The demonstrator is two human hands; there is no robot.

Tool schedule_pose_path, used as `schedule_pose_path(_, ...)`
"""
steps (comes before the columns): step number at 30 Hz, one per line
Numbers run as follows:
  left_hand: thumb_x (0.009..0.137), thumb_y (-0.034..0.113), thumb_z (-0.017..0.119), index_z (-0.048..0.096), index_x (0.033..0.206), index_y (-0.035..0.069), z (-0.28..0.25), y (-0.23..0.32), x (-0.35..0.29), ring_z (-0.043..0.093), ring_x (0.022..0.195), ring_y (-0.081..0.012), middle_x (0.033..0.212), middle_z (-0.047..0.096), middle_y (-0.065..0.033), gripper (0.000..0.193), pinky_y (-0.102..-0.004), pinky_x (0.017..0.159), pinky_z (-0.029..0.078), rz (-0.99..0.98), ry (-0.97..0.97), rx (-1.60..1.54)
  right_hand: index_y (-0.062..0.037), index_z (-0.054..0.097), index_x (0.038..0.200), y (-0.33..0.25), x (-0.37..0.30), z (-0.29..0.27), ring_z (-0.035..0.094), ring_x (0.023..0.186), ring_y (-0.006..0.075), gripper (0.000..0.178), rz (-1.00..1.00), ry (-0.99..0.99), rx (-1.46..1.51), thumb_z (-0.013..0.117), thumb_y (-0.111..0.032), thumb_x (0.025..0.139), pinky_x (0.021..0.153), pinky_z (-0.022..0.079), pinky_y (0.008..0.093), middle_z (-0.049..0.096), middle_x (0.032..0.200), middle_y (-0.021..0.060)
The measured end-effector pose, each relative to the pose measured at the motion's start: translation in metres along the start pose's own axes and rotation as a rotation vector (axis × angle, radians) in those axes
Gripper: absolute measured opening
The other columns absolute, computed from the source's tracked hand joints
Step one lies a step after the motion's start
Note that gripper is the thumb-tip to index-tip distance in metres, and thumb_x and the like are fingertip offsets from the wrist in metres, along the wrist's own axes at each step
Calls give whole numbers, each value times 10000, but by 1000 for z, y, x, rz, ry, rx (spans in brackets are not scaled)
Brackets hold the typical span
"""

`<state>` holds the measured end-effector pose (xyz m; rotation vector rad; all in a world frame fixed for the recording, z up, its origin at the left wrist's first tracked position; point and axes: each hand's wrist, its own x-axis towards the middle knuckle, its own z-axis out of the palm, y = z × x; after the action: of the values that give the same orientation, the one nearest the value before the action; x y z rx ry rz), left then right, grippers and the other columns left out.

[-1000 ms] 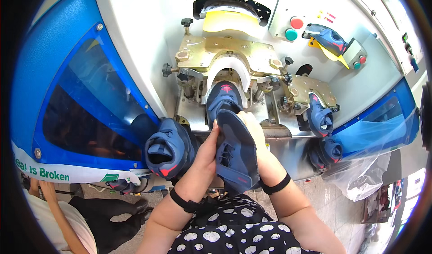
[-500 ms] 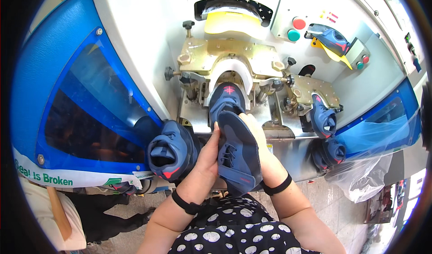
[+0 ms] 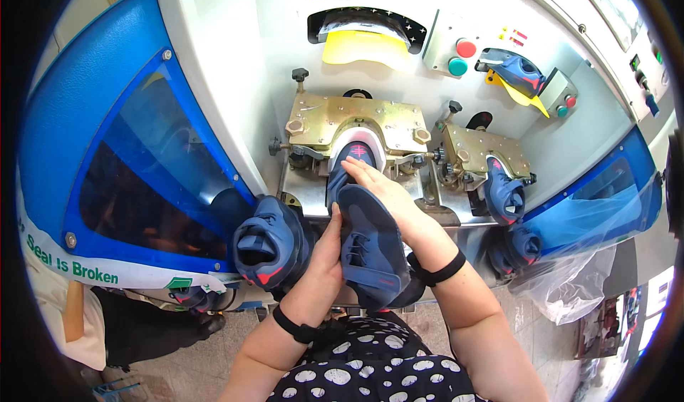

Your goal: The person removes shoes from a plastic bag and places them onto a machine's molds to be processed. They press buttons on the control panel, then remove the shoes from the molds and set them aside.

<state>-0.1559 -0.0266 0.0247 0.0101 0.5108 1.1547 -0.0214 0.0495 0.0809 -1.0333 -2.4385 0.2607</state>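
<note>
My left hand (image 3: 326, 249) grips a navy shoe (image 3: 372, 249) by its left side, with laces and strap facing up; its fingers are hidden beneath. Beyond it, a second navy shoe (image 3: 339, 181) with a red mark at the toe sits in a brass-coloured metal clamp (image 3: 360, 114), its toe under the white arched pad (image 3: 378, 145). My right hand (image 3: 381, 189) reaches forward with its fingers stretched out flat over this second shoe, just behind the red mark.
Another navy shoe (image 3: 265, 241) stands left of my left forearm. On the right, a similar clamp (image 3: 484, 149) holds a shoe (image 3: 504, 192), with another shoe (image 3: 524, 247) below. Blue windowed panels (image 3: 121, 53) flank the machine. Red and green buttons (image 3: 462, 57) sit on its back wall.
My right hand has left the side of the held shoe and moved forward onto the shoe in the clamp. That shoe's toe now sits closer under the white pad.
</note>
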Motion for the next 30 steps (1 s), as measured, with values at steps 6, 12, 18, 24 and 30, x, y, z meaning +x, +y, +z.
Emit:
schedule_pose_path(6,964,513,507,493,1340,79,-18,-4,3,622,1116,-242,1258,610,-117,575,-406,957,527,18,6,20,-33,403,1413,-5,-4,12,378,1392,336,579,8,-102,-138,529,-321,927,1147,309,419,415,1476,194)
schedule_pose_path(12,952,533,513,501,1328,74,-38,-12,10,643,1070,-234,1251,613,-110,593,-398,920,550,26,-12,31,-38,424,1392,0,-10,27,364,1402,328,567,-5,-31,-127,564,-289,904,1142,324,389,418,1483,168)
schedule_pose_path(18,942,532,533,518,1329,84,-51,-16,14,644,1072,-239,1244,623,-103,592,-413,902,561,28,9,61,-14,422,1388,-1,-17,34,354,1404,340,574,-39,11,-184,568,-306,917,1144,320,393,397,1496,170)
schedule_pose_path(24,993,508,457,536,1305,71,-52,-16,13,625,1096,-227,1243,623,-105,542,-383,944,531,80,-32,121,-17,456,1356,-8,-42,21,440,1331,374,518,22,263,276,637,-143,887,1096,374,402,457,1440,198)
schedule_pose_path(30,988,523,460,549,1285,53,-32,-21,12,624,1095,-233,1233,626,-112,563,-402,943,520,138,0,125,-147,636,1175,-55,-187,-10,519,802,124,419,-668,286,-59,723,-162,765,697,421,291,601,1106,-2)
